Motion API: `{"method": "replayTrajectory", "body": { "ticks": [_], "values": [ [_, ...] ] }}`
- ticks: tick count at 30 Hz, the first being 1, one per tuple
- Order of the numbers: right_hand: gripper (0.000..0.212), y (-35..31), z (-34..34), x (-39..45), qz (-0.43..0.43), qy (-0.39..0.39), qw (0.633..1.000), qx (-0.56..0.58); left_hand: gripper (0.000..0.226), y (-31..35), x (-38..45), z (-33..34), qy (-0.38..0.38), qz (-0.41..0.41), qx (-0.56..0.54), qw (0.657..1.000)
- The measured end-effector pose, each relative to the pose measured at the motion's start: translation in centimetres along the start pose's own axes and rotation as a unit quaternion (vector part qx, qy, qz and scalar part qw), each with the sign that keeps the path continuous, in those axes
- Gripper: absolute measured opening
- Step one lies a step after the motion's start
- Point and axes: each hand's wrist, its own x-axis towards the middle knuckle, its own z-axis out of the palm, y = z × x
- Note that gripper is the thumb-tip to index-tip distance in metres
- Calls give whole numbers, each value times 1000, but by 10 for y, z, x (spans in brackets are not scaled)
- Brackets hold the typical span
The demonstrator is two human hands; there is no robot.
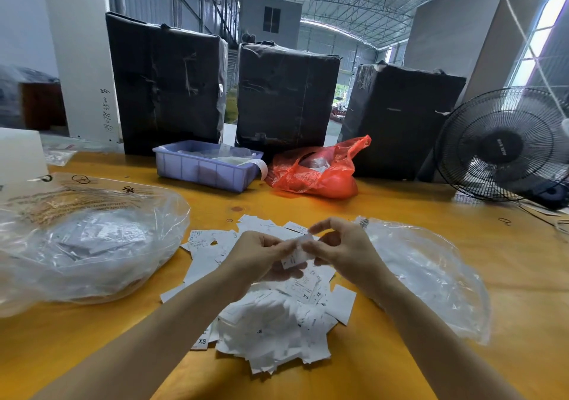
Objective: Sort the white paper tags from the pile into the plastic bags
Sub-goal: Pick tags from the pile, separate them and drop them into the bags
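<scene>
Both hands — left hand (pixel 261 251) and right hand (pixel 341 245) — pinch one white tag (pixel 296 253) between their fingertips, just above the pile of tags (pixel 277 322) on the yellow worktop (pixel 400 208). Two clear plastic bags flank the pile — left bag (pixel 86 239), right bag (pixel 431 276).

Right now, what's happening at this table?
A person is sorting tags by hand. Both the left hand and right hand pinch a white paper tag above the pile of tags on the yellow table. A clear plastic bag lies left of the pile, another clear bag right.
</scene>
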Motion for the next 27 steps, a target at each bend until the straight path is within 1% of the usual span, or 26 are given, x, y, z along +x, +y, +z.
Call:
{"method": "replayTrajectory", "body": {
  "ticks": [2, 3, 5, 8, 11, 12, 14, 15, 17, 19, 20, 22, 23, 25, 27],
  "values": [
    [6, 1, 2, 0, -27, 28, 999, 21, 27, -1, 0, 0, 12, -5, -39, 999],
    [2, 1, 4, 0, -39, 31, 999, 18, 27, -2, 1, 1, 14, -6, -45, 999],
    [5, 3, 9, -1, -53, 18, 998, -3, 26, -4, 1, 3, 16, -6, -42, 999],
    [13, 5, 15, -1, -44, 0, 998, -34, 23, -6, 1, 5, 25, -8, -38, 999],
    [31, 5, 15, -2, -15, 18, 1000, -6, 21, -6, 2, 5, 29, -16, -64, 997],
    [32, 4, 13, -2, -16, 27, 999, -5, 22, -5, 2, 4, 28, -20, -72, 997],
    [26, 3, 13, -1, -24, 32, 999, -32, 22, -4, 3, 3, 25, -26, -90, 995],
    [24, 2, 13, -2, -18, 19, 999, -41, 20, -3, 3, 3, 23, -26, -101, 994],
    [24, -2, 14, -4, 11, -38, 999, -28, 17, -4, 3, 3, 27, -21, -104, 994],
    [30, -5, 14, -6, 34, -110, 993, 0, 15, -6, 4, 4, 52, -16, -93, 994],
    [36, -6, 14, -7, 40, -134, 990, 12, 14, -7, 5, 4, 70, -16, -85, 994],
    [50, -7, 15, -7, 52, -141, 988, 45, 16, -8, 6, 5, 99, -19, -75, 992],
    [51, -6, 16, -7, 53, -127, 989, 55, 18, -8, 7, 4, 103, -20, -75, 992],
    [35, -6, 15, -6, 42, -90, 993, 57, 18, -6, 7, 3, 89, -21, -74, 993],
    [19, -4, 13, -6, 34, -59, 995, 69, 20, -4, 6, 2, 54, -27, -67, 996]
  ]
}}
